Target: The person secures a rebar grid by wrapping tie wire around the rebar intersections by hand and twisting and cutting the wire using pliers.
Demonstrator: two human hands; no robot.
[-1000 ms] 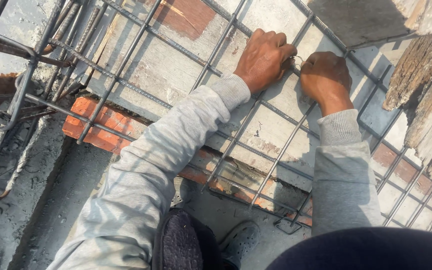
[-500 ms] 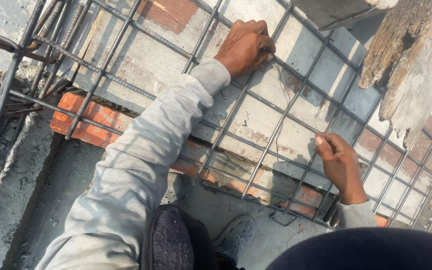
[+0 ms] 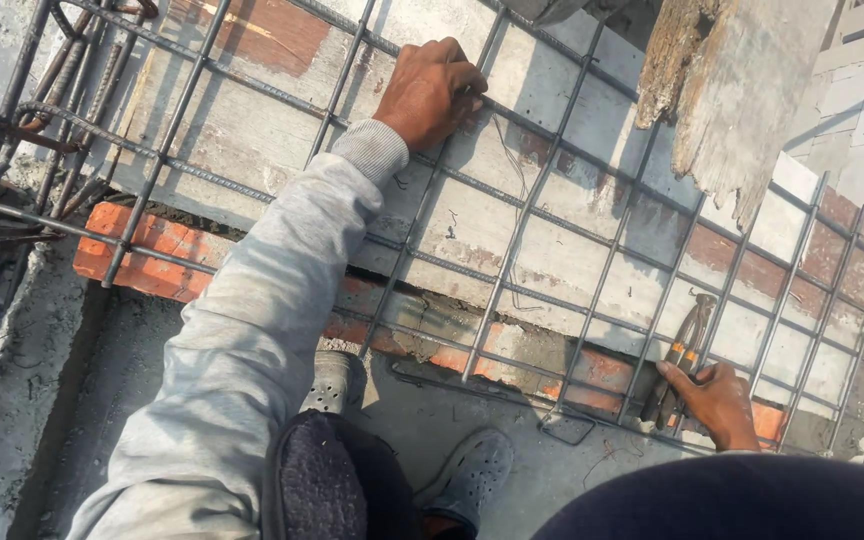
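The dark steel pliers with orange-marked handles (image 3: 680, 360) lay against the lower part of the grid of ribbed steel reinforcing bars (image 3: 542, 190), their long axis running steeply up and slightly to the right, jaws uppermost, handles down. Your right hand (image 3: 717, 400) sat just below and right of them, fingers curled about the handle ends, so the tool pointed up and away from your palm; whether you had it fully clenched I cannot tell, as the bars crossed in front. Your left hand (image 3: 432, 90) was well apart, high on the mesh, closed around one slanting bar near a crossing where thin tie wire (image 3: 512, 160) hung loose. The right hand was by far the nearer to the pliers. There was one pair of pliers and two hands of yours. Behind the mesh stood a pale concrete face over a course of orange-red bricks (image 3: 152, 250); one rough weathered timber board (image 3: 732, 90) leaned at upper right. Two grey perforated clogs (image 3: 472, 470) showed below.
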